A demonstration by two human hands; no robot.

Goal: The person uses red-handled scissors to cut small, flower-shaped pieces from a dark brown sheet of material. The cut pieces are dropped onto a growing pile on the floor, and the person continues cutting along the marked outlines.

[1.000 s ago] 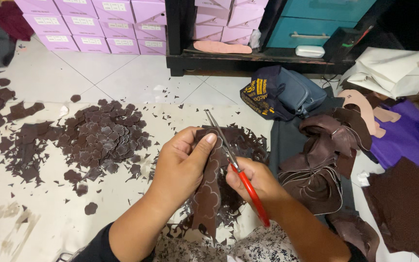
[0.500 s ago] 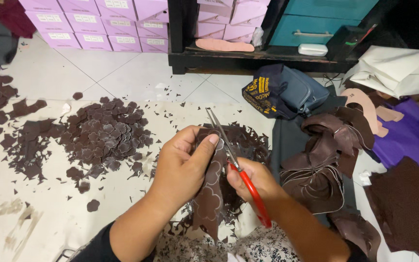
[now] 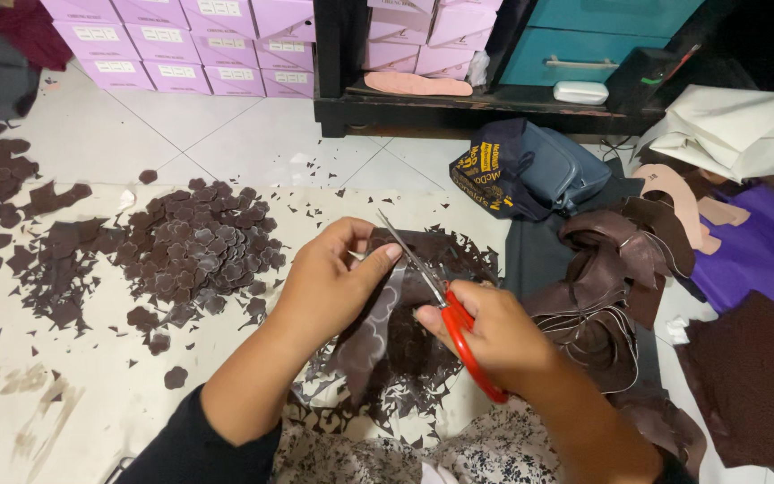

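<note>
Two bare hands are at work over a white floor sheet, seen from the head camera. Left hand grasps a strip of dark brown leather-like material marked with scalloped outlines, thumb and fingers pinched on its upper end; the strip hangs down between both hands, above a litter of brown offcuts. Right hand is clenched through the red loop handles of a pair of metal-bladed scissors, whose blades point up and left and meet the strip just beside the left thumb. Whether the blades are parted cannot be told.

A heap of cut brown flower-shaped pieces lies to the left, near the left hand but apart from it. Coiled brown leather trimmings lie to the right. Behind them rests a dark blue fabric bag, before a black shelf unit holding pink boxes.
</note>
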